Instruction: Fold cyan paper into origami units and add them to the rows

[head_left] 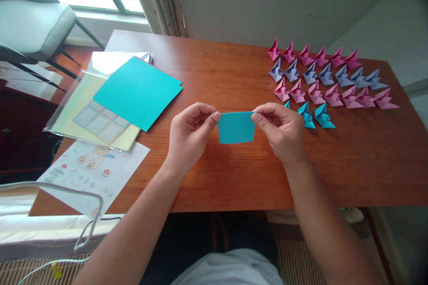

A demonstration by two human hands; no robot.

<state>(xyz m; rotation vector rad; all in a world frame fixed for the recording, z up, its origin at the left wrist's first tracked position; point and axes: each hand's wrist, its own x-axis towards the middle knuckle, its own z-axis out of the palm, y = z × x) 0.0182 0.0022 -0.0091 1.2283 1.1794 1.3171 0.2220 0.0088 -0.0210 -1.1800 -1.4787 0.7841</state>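
Note:
A small turquoise piece of paper (236, 128), roughly rectangular, is held up above the table between my two hands. My left hand (192, 131) pinches its upper left corner between thumb and fingers. At the upper right corner, the thumb and fingertips of my right hand (280, 129) grip it the same way. Just beyond my right hand stand turquoise folded paper figures (323, 116), one of them partly hidden by that hand. To the left of my left hand lie larger turquoise paper sheets (138, 91).
Rows of pink folded figures (315, 93) and lilac folded figures (325, 74) line the right of the wooden table (214, 69). Left, a clear plastic packet (70, 102) lies by a printed sheet (90, 182). A chair (36, 26) stands near the window.

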